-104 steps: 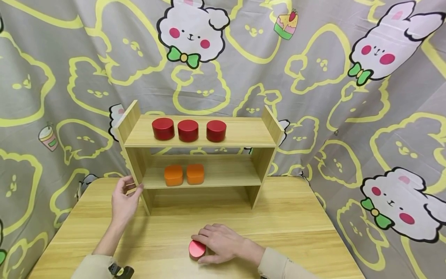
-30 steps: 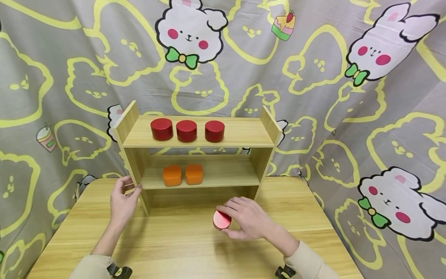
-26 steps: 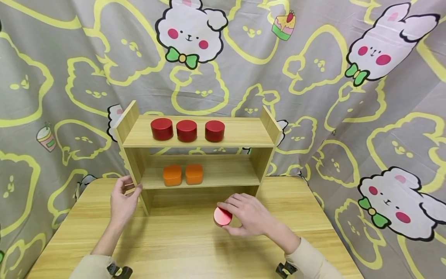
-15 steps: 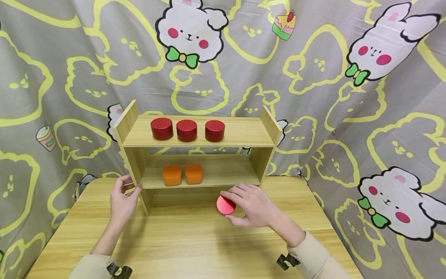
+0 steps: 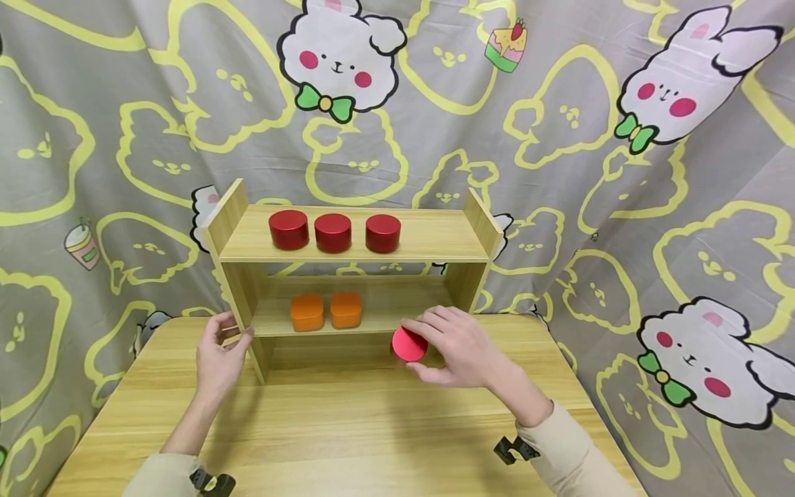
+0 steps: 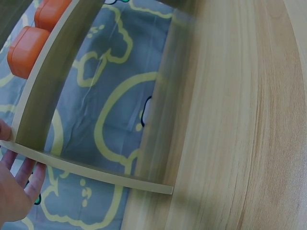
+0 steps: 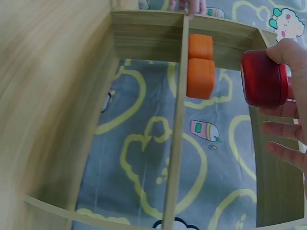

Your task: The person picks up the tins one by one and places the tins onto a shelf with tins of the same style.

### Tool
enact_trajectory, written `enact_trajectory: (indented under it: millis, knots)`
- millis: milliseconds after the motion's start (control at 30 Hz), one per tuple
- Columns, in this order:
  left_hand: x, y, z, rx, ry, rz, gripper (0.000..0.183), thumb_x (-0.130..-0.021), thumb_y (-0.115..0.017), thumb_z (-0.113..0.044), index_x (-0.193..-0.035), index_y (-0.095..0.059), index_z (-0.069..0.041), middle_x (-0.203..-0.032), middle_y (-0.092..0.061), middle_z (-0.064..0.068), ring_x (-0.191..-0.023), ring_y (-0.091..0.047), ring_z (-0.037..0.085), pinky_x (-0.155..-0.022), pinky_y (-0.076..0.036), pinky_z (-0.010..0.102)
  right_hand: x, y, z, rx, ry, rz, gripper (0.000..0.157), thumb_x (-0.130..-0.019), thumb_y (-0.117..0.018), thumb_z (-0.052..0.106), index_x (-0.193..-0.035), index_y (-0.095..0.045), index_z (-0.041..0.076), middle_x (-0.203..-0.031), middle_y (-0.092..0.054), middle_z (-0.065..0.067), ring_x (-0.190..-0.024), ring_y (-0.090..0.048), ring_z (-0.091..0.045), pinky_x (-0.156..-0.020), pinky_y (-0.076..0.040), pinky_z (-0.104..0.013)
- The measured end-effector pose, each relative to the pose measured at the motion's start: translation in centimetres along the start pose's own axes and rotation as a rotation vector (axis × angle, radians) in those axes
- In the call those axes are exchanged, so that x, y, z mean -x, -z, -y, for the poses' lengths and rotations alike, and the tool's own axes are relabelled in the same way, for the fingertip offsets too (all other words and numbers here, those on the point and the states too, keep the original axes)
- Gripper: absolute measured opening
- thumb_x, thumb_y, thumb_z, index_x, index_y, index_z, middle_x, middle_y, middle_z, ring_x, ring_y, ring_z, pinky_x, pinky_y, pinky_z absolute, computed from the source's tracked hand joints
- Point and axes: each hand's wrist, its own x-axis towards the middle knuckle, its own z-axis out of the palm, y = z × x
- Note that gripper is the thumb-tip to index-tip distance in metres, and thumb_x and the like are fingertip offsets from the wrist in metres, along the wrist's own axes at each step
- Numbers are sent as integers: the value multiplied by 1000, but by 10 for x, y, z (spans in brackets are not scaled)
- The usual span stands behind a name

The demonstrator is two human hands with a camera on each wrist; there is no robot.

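Note:
In the head view my right hand (image 5: 456, 351) holds a round red tin (image 5: 410, 344) between thumb and fingers, raised off the table in front of the middle shelf board. The right wrist view shows this red tin (image 7: 260, 79) with the thumb over it and the other fingers beyond. My left hand (image 5: 220, 359) pinches the left side panel of a wooden shelf (image 5: 435, 235), its thumb at the front edge. Three similar red tins (image 5: 332, 233) stand in a row on the top board. Two orange rounded-square tins (image 5: 346, 310) sit side by side on the middle board, left of centre.
The shelf stands toward the back of a wooden table (image 5: 348, 442). Behind and beside it hangs a grey curtain (image 5: 360, 152) with cartoon animals. Both wrists carry small black devices. The middle board's bare right part lies behind the right hand.
My right hand has taken the red tin from the front of the table and carried it up and rightward toward the shelf. The left hand stays at the side panel.

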Motion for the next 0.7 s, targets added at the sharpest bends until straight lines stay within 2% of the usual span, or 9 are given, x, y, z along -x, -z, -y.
enact_trajectory:
  millis: [333, 700]
  knots:
    - [-1, 1, 2, -17, 4, 9, 38, -96, -71, -1, -132, -59, -1, -102, -56, -24, -93, -58, -11, -79, -52, 0, -11, 18, -9, 14, -32, -42, 54, -91, -68, 50, -127, -73, 10, -106, -76, -1, -95, -70, -19, -80, -62, -34]
    - [0, 1, -2, -18, 13, 8, 40, -96, -71, -1, -134, -59, 0, -102, -56, -24, -93, -56, -13, -79, -50, -1, -24, 35, -20, 34, -30, -84, 54, -94, -64, 50, -126, -74, 9, -107, -76, -4, -94, -70, -21, -77, -63, -35]
